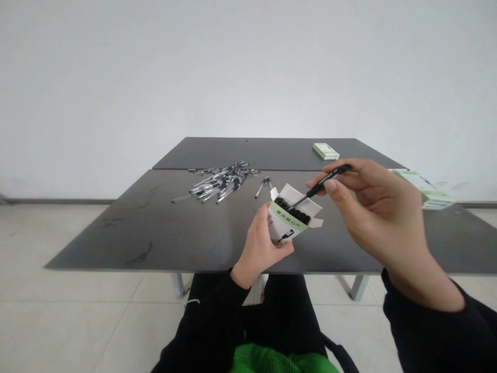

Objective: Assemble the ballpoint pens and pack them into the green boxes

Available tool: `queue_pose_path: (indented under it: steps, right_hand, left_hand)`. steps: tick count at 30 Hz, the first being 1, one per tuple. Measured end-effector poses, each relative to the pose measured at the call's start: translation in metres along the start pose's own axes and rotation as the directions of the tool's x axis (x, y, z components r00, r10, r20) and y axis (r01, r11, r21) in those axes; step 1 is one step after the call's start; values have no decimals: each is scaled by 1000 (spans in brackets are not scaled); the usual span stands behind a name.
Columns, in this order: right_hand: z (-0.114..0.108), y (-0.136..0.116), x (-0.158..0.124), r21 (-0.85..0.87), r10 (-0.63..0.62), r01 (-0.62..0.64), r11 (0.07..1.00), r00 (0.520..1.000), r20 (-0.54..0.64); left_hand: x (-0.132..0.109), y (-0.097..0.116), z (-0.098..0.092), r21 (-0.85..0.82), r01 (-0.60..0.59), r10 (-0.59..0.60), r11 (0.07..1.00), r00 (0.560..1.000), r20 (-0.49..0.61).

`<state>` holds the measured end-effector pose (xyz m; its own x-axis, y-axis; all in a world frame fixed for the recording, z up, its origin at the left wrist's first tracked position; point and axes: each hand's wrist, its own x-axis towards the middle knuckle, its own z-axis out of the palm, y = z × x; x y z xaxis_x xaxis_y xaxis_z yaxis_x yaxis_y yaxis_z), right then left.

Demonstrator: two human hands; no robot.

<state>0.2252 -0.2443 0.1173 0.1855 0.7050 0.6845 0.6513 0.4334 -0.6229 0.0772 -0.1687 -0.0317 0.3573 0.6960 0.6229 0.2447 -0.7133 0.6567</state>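
Observation:
My left hand (261, 243) is wrapped round a small white and green pen box (292, 216), held upright over the near table edge with its top flaps open. Dark pen caps show inside it. My right hand (373, 207) pinches a black pen (320, 187) between thumb and fingers. The pen slants down to the left, its lower end at the box opening. A heap of loose pens (222, 182) lies on the dark table (163, 233) to the left and farther back. Two pens (264, 184) lie apart, just behind the box.
A closed green and white box (326, 151) lies at the far right of the table. Another such box (427, 190) sits at the right edge, behind my right hand. A pale wall stands behind the table, tiled floor around it.

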Motion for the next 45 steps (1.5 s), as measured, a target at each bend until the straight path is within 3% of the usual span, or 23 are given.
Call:
queue_pose_path:
  steps: [4,7,10,13,18,23,29,34,40,42,45]
  right_hand:
    - [8,2,-4,-25,-31,33,999,997,77]
    - [13,3,-6,-153,-131,157,976,977,171]
    - [19,9,-9,-314,-239,338,887,919,313]
    - [21,15,-14,-430,-241,411,804,886,396]
    - [22,15,-16,-441,-145,372,816,872,468]
    - [26,12,4,-405,-176,387,828,866,468]
    - [10,5,17,-262,-152,269,927,907,393]
    - [-6,-3,23,-267,-95,354,896,743,663]
    - [8,-5,25,-362,-71,498,788,658,750]
    - [10,-3,25,-366,-70,480,797,675,734]
    - [12,-1,23,-351,-72,387,853,752,655]
  left_hand:
    - [-5,-2,4,19,28,-27,999,997,-74]
    - [-8,-4,7,8,-4,5,1000,991,-136]
    - [-8,-3,8,-9,-38,36,999,988,-151]
    - [-7,-1,6,-10,-27,25,1000,991,-129]
    - [-6,0,7,-49,29,-36,998,989,-147]
    - [-9,-3,9,-24,21,-25,999,983,-182]
    - [-8,-5,5,-95,-37,30,995,997,-74]
    - [-5,-5,3,-158,-118,118,980,993,-6]
    - [-5,-2,1,-159,-195,183,968,980,-83]
    - [-4,-1,1,-143,-211,198,967,975,-98]
    - [-3,-2,2,-144,-210,196,967,975,-109]
